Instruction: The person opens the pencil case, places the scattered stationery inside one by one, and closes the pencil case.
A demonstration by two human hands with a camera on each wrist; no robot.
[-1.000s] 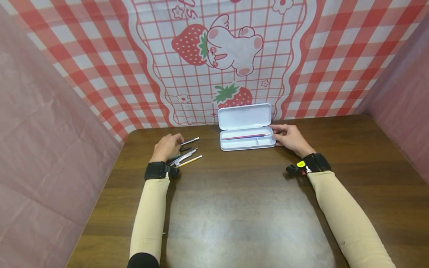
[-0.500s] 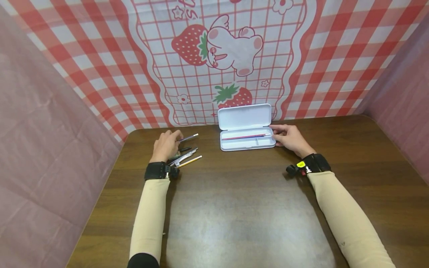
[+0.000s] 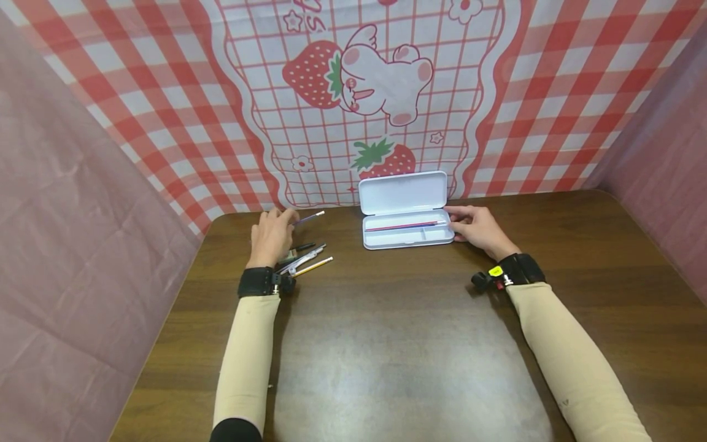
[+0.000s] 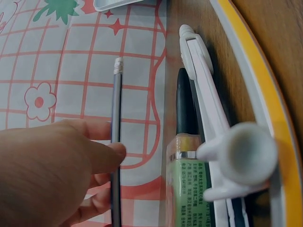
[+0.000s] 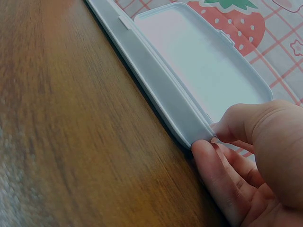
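My left hand pinches a dark pencil between thumb and fingers; its white eraser end points up and away in the left wrist view. Beside that hand lie a white compass, a black pen, a green-labelled item and a yellow pencil. My right hand grips the right end of a white pencil case, thumb and fingers on its edge. The case stands with its lid raised, and a red and a blue pencil lie in its long compartment.
A strawberry-patterned red checked cloth hangs at the back edge of the brown wooden table. Pink cloth hangs on the left and right. A small divided compartment is at the case's front right.
My left hand has moved slightly away toward the back of the table, carrying the dark pencil clear of the other stationery. My right hand and the pencil case have stayed still.
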